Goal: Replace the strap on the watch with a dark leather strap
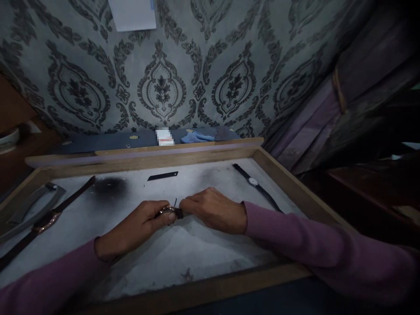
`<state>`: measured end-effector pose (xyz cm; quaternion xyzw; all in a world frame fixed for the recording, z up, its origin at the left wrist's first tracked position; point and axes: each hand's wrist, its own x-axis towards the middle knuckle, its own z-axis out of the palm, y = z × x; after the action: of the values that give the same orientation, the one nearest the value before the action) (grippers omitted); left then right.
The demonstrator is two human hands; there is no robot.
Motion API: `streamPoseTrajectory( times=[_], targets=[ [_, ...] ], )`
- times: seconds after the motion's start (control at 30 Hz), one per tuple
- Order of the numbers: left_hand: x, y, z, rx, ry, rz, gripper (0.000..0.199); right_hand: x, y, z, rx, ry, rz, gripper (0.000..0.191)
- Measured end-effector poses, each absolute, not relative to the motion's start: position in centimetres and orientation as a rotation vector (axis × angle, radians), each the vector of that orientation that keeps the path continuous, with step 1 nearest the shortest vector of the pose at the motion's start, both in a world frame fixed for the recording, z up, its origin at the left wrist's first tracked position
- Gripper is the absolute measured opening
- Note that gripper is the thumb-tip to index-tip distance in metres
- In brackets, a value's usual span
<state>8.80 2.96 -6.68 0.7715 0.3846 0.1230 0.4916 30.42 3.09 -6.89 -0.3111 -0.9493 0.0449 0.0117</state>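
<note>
My left hand [139, 225] is closed around a small wristwatch [169, 210] with a shiny metal case, its thumb lying across the case. A short piece of dark strap [179, 213] sticks out from the case toward the right. Against that strap end, my right hand [213, 210] has its fingers curled and pressed together; what is between them is hidden. A thin dark pin-like piece [175, 202] stands up between the two hands. Both hands are above the white surface of a wood-framed tray [157, 280].
On the tray lie a watch with a brown strap [47, 222], a grey curved object [36, 210], a black blade [163, 176] and a black-strapped watch [253, 181]. A blue cloth [197, 137] is behind the tray's raised wooden rim [177, 153]. A tied curtain [315, 113] hangs at right.
</note>
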Motion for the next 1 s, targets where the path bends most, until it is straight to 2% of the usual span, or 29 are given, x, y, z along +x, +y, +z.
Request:
streamPoseTrajectory(
  times=[0.2,0.53,0.8,1.0],
  targets=[
    [8.7,3.1,-7.1,1.799,0.904,0.318,0.033,30.3,3.1,-6.5,-0.953,-3.003,0.062,0.018],
    [8.9,2.6,-7.1,1.977,0.977,0.294,0.032,30.4,3.1,-6.0,-0.919,-3.064,0.148,0.020],
    [8.9,2.7,-7.5,1.814,0.930,0.343,0.034,30.5,3.3,-6.3,-0.929,-3.018,0.162,0.023],
    [8.4,3.9,-7.2,1.581,1.077,0.630,0.037,29.8,2.0,-6.5,-0.818,-3.096,0.319,0.015]
  ],
)
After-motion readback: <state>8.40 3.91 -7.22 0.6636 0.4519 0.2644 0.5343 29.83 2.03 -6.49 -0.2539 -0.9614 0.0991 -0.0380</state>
